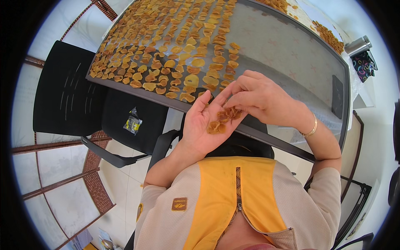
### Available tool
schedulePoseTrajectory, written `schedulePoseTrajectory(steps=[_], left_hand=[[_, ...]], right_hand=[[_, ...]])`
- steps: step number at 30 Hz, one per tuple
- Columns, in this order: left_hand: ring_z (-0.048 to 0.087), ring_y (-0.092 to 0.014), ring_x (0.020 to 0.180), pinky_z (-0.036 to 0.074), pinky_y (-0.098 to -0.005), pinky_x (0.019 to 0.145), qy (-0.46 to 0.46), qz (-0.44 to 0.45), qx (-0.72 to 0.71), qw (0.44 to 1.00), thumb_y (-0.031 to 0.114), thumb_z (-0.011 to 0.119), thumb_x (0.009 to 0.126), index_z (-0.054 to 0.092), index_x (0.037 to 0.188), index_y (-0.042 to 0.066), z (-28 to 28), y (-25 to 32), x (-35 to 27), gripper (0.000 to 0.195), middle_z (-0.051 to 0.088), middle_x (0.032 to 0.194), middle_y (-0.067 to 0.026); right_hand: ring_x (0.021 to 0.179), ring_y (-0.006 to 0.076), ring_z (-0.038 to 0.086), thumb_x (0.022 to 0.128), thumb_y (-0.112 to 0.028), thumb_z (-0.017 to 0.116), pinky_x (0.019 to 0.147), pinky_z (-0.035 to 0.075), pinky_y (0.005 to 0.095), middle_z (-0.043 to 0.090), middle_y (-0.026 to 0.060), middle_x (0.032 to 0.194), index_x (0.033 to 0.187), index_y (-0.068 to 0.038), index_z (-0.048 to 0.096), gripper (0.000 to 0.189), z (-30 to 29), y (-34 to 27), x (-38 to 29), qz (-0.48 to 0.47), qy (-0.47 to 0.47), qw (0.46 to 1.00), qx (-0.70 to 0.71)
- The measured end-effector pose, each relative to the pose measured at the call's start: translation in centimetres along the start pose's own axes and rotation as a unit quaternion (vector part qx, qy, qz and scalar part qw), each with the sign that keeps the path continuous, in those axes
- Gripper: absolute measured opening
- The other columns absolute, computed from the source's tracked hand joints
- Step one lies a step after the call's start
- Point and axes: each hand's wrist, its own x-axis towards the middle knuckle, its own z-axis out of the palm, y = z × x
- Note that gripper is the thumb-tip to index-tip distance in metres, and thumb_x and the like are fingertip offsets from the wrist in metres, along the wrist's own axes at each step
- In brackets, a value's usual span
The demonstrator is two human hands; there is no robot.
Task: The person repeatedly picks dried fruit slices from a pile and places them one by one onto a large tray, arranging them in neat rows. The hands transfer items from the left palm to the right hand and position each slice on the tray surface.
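Note:
My left hand [203,125] is palm up over the near edge of a dark-framed mesh screen [281,59], fingers spread, with several dried orange-brown slices [217,127] lying on its palm. Above that palm is my right hand [259,97], its bent fingers at the slices near the left fingers; whether they pinch one is hidden. A bracelet circles the right wrist. Rows of dried yellow-orange slices [191,80] cover the left and middle of the screen, the last short row stopping beside my fingers.
A black office chair [67,87] stands at the left, a small plastic packet [133,123] on its seat. Beyond the screen's far right edge lie heaps of similar dried pieces [328,36], a metal cylinder [358,46] and a dark patterned bag [364,67]. Folding panels [59,162] stand lower left.

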Motion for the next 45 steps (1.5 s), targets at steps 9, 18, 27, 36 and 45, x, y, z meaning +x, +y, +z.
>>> schedulePoseTrajectory(steps=[9,18,27,36,45], left_hand=[[0.042,-0.031,0.139,0.024,-0.0439,0.123,0.02,0.004,-0.019,1.0,0.034,0.032,0.106,0.035,0.149,-0.003,0.1,-0.1,0.2,0.057,0.046,0.147,-0.0194],[0.03,-0.035,0.147,0.025,-0.045,0.122,0.028,-0.008,0.005,1.0,0.028,0.033,0.106,0.033,0.15,-0.005,0.5,-0.1,0.0,0.055,0.035,0.156,-0.0246],[0.027,-0.034,0.149,0.026,-0.0445,0.122,0.029,-0.014,0.003,0.999,0.025,0.032,0.107,0.032,0.151,-0.005,0.5,0.2,-0.3,0.053,0.03,0.158,-0.0243],[0.03,-0.033,0.148,0.028,-0.043,0.122,0.026,-0.01,0.038,0.999,0.026,0.03,0.108,0.035,0.149,-0.006,0.3,0.6,-0.6,0.052,0.034,0.156,-0.0237],[0.032,-0.033,0.147,0.028,-0.0427,0.122,0.031,-0.015,0.043,0.998,0.026,0.03,0.108,0.036,0.147,-0.007,0.5,0.6,-0.4,0.051,0.036,0.155,-0.0236]], right_hand=[[0.091,0.0303,0.057,0.082,-0.007,0.071,0.08,0.048,0.0388,0.059,0.0096,0.091,0.09,-0.006,0.067,0.009,-0.2,0.3,-0.5,0.062,0.019,0.995,0.073],[0.077,0.0183,0.063,0.088,-0.008,0.068,0.071,0.05,0.0297,0.066,0.0078,0.084,0.093,-0.002,0.066,0.008,-1.4,2.5,0.0,0.235,0.093,0.955,0.155],[0.069,0.0089,0.062,0.088,-0.018,0.071,0.063,0.049,0.0258,0.068,0.0033,0.074,0.094,0.0,0.07,0.019,-1.9,13.2,2.3,0.334,0.188,0.92,0.085],[0.07,0.0185,0.066,0.086,-0.017,0.071,0.067,0.052,0.0324,0.072,0.0106,0.078,0.092,-0.001,0.075,0.018,-0.1,16.5,3.9,0.343,0.169,0.924,0.013],[0.08,0.0191,0.066,0.088,-0.016,0.072,0.074,0.052,0.0325,0.072,0.0114,0.09,0.097,-0.001,0.075,0.017,0.5,16.3,3.9,0.333,0.146,0.931,-0.021]])
